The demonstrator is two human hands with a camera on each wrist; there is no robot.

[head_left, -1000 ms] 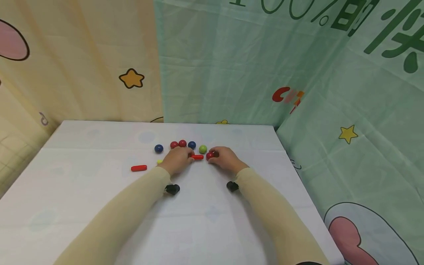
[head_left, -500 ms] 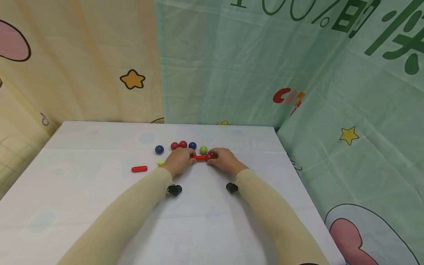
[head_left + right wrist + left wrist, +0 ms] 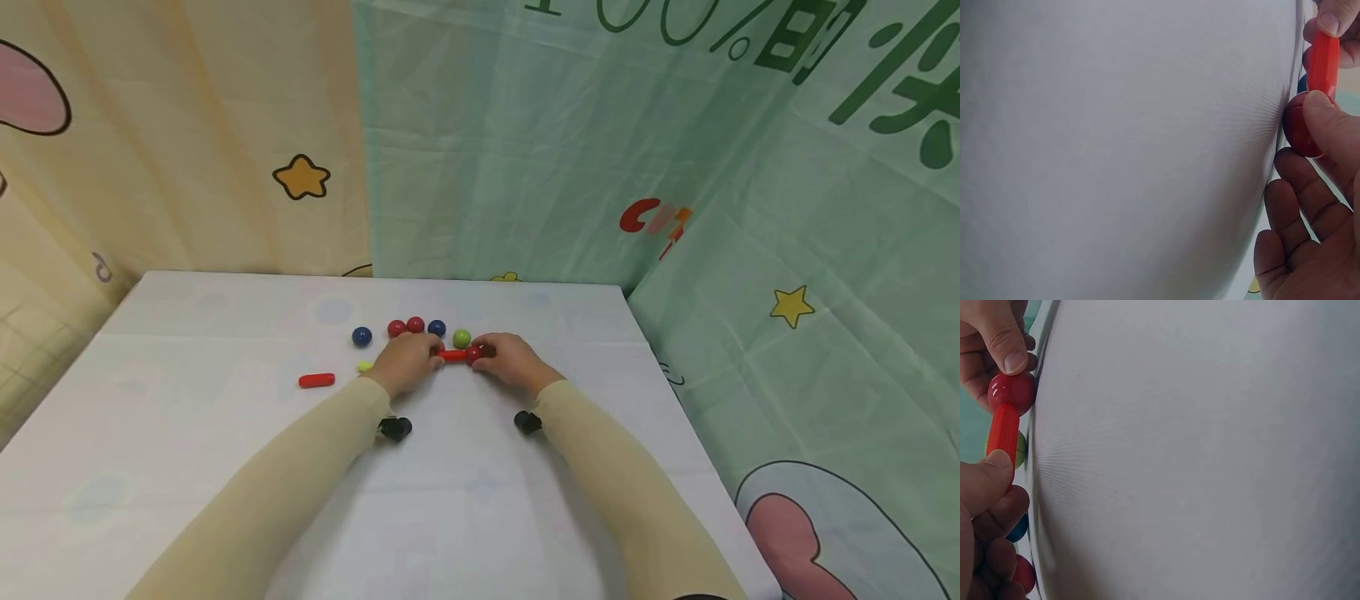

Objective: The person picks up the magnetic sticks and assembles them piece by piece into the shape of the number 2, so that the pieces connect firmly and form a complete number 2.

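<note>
My left hand pinches a short red rod between thumb and fingers. In my right hand a dark red ball is held by the thumb and fingers. Rod and ball touch end to end, as both wrist views show; whether they are joined I cannot tell. Just behind them lies a green ball. A blue ball and two red balls, one of them the red ball, sit beyond my left hand. A yellow-green piece is partly hidden by that hand.
Another red rod lies on the white table, left of my left hand. Further back is a second blue ball. Printed curtains hang behind the table and along its right side.
The left hand has shifted slightly right with the red rod, closing the small gap to the red ball. Over the last half second the hands have hardly moved.
</note>
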